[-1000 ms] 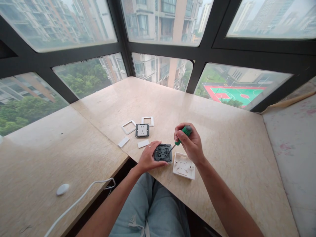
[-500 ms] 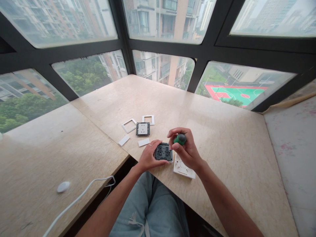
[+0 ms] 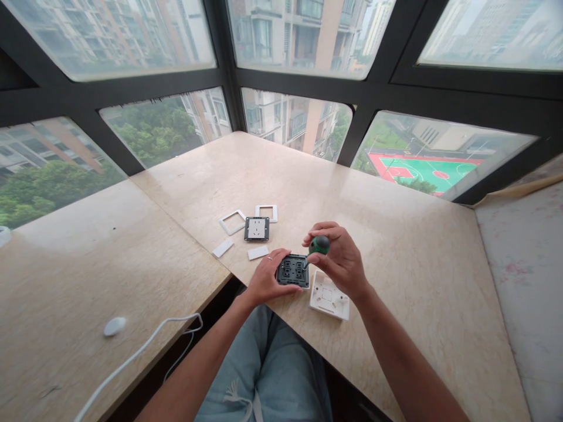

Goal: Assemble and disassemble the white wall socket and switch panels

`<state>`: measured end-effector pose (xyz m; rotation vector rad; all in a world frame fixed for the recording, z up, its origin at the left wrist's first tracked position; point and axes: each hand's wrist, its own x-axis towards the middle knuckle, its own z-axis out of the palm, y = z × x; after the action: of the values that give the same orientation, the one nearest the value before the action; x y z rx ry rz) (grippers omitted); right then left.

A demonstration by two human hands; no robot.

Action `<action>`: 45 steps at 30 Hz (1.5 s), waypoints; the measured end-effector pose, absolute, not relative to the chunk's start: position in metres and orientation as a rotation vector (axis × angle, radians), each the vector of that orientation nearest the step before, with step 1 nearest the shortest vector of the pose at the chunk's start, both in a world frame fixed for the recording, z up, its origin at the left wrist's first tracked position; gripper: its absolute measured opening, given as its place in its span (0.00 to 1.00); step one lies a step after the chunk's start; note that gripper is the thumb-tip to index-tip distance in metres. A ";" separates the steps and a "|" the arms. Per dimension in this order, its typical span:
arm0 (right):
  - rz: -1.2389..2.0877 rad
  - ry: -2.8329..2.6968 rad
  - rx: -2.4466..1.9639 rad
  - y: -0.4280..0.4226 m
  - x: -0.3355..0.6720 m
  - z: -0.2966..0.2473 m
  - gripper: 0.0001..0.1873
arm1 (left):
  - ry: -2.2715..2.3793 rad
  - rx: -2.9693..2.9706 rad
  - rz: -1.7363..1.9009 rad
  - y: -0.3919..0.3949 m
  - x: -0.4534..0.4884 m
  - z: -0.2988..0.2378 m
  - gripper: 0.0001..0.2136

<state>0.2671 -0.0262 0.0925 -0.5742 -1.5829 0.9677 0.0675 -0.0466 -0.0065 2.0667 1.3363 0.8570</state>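
My left hand [image 3: 269, 276] grips a dark switch module [image 3: 292, 271] by its left side, thumb along the near edge and fingers at the far edge. The module sits on a white base, whose rim shows below it. In my right hand [image 3: 341, 258] is a screwdriver [image 3: 319, 244] with a green and black handle. Its shaft slants down to the right side of the module, where the tip appears to meet a screw. Beside the module, under my right hand, lies an open white mounting box [image 3: 328, 296].
Beyond my left hand lie a socket module [image 3: 257, 229], a white frame [image 3: 232, 223], another white frame [image 3: 267, 213] and two white rocker plates [image 3: 223, 248]. On the left are a round white disc [image 3: 114, 326] and a white cable [image 3: 145, 346]. The tabletop edge runs before my lap.
My right hand has tilted and shifted slightly right, so the screwdriver shaft and more of the white box now show. The left hand keeps its hold on the module.
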 end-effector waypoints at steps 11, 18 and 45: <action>0.570 -1.954 -0.757 -0.030 0.302 0.117 0.31 | 1.360 2.070 0.850 -0.047 0.069 -0.007 0.43; 0.634 -1.955 -0.826 -0.027 0.306 0.116 0.24 | 1.355 2.073 0.852 -0.047 0.068 -0.009 0.42; 0.414 -1.915 -1.027 -0.025 0.306 0.111 0.18 | 1.358 2.065 0.845 -0.047 0.069 -0.009 0.42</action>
<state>0.3064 -0.0251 0.1105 -1.0274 -1.9152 0.4142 0.0687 -0.0474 -0.0085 2.0647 1.3584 0.8446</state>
